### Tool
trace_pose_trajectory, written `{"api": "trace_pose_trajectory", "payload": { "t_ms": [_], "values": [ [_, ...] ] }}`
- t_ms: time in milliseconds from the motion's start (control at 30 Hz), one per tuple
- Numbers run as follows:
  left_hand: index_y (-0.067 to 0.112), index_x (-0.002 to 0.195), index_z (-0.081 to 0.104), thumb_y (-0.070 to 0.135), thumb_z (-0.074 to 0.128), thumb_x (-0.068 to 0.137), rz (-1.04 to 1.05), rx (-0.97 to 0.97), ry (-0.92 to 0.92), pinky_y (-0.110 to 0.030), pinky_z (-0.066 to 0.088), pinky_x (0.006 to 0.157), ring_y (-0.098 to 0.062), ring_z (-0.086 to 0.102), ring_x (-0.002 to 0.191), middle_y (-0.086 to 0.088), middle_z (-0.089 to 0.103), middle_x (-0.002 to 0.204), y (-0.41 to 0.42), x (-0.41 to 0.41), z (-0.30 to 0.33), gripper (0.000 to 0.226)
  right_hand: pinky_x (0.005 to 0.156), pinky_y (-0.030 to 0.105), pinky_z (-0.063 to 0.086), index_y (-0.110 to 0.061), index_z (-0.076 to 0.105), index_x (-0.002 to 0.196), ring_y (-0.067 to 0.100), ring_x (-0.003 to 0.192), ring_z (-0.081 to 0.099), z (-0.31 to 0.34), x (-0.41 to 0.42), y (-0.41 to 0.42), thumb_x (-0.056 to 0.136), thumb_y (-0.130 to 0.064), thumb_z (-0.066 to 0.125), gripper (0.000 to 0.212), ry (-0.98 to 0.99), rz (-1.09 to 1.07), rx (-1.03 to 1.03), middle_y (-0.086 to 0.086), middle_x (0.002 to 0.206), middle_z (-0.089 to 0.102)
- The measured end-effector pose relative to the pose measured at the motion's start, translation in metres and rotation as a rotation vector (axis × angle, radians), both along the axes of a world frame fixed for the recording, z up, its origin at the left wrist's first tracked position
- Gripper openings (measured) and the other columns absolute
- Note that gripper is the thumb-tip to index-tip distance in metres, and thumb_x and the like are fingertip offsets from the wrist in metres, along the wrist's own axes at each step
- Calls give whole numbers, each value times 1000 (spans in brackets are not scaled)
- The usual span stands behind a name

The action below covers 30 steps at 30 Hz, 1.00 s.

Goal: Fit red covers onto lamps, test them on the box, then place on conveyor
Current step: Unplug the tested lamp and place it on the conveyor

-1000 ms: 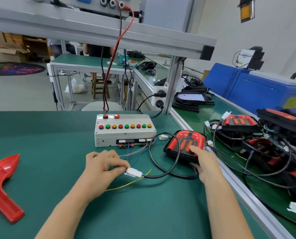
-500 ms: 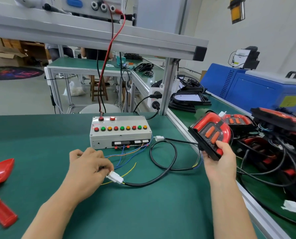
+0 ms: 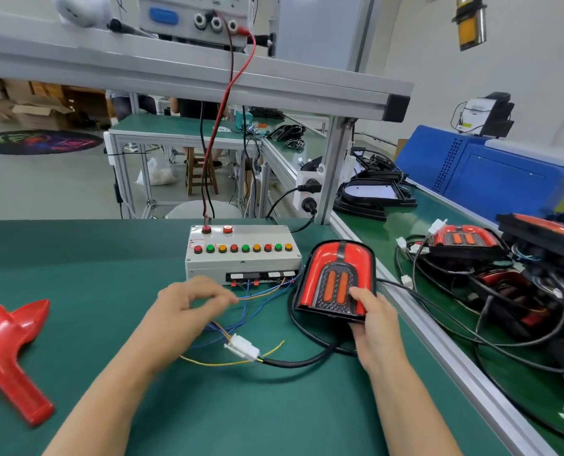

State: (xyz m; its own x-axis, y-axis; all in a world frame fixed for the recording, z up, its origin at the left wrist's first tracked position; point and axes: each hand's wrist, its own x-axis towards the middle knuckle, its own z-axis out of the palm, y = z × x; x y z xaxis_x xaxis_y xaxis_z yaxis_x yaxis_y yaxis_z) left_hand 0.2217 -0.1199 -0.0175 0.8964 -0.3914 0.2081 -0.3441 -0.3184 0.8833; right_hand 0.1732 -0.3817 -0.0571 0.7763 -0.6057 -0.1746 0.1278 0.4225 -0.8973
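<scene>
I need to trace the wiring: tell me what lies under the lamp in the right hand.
A black cable loops from under the lamp to a white plug on the green mat. The lamp's underside is hidden.

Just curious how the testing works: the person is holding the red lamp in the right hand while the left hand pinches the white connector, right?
Not quite. In the head view the right hand does hold the red lamp, but the left hand is not pinching the white connector; the connector lies on the mat, apart from that hand, whose fingers reach toward the test box.
</scene>
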Motion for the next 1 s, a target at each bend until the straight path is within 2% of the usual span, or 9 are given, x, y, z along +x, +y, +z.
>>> {"api": "trace_pose_trajectory", "payload": {
  "t_ms": [67, 100, 167, 233, 333, 500, 800, 1000],
  "values": [
    [27, 100, 73, 3, 54, 91, 203, 38, -111, -21, 37, 95, -8, 55, 110, 12, 66, 110, 2, 18, 1, 32, 55, 21, 55, -6, 63, 111, 14, 71, 72, -3, 0, -1, 92, -10, 59, 20, -18, -13, 1, 5, 86, 77],
    [24, 116, 67, -1, 51, 90, 294, 156, -158, -28, 34, 102, -15, 49, 120, 6, 60, 124, 2, 28, 2, 39, 56, 21, 55, -8, 64, 111, 14, 73, 73, -4, 0, -1, 94, -15, 59, 19, -24, -23, 1, 4, 87, 77],
    [26, 141, 43, -3, 46, 86, 386, 488, -180, -37, 28, 106, -24, 37, 129, 1, 41, 144, 2, 46, -1, 63, 60, 24, 55, -12, 66, 108, 13, 75, 73, -5, 1, -1, 97, -30, 56, 24, -31, -40, -16, 2, 89, 77],
    [28, 150, 21, 0, 45, 84, 388, 740, -204, -40, 25, 107, -24, 31, 133, 1, 28, 150, 0, 58, -7, 76, 68, 28, 52, -16, 67, 107, 11, 77, 73, -5, 1, 0, 99, -44, 47, 35, -23, -50, -48, 0, 89, 77],
    [29, 151, 12, 6, 46, 86, 377, 898, -289, -41, 24, 107, -23, 33, 131, 1, 29, 149, -7, 70, -17, 77, 70, 29, 51, -17, 68, 107, 10, 77, 73, -4, 0, 0, 101, -50, 39, 45, -10, -64, -48, 0, 89, 77],
    [31, 145, 26, 10, 44, 89, 404, 1033, -402, -43, 23, 107, -22, 40, 125, 1, 37, 140, -11, 84, -16, 63, 69, 29, 52, -19, 69, 103, 11, 81, 73, -1, -3, 1, 100, -53, 34, 49, -7, -83, -10, 1, 92, 77],
    [38, 132, 51, 12, 44, 90, 436, 1101, -346, -48, 21, 109, -24, 39, 124, -3, 47, 129, -19, 95, 4, 49, 71, 28, 51, -21, 68, 103, 9, 81, 73, -6, -1, -1, 102, -50, 33, 45, -16, -100, 2, -1, 90, 77],
    [36, 129, 55, 10, 47, 88, 479, 1092, -314, -50, 18, 110, -26, 36, 126, -5, 48, 128, -25, 94, 7, 48, 71, 29, 51, -22, 69, 100, 8, 79, 73, -9, -1, -3, 102, -49, 34, 44, -23, -102, 8, -2, 88, 77]
  ]
}}
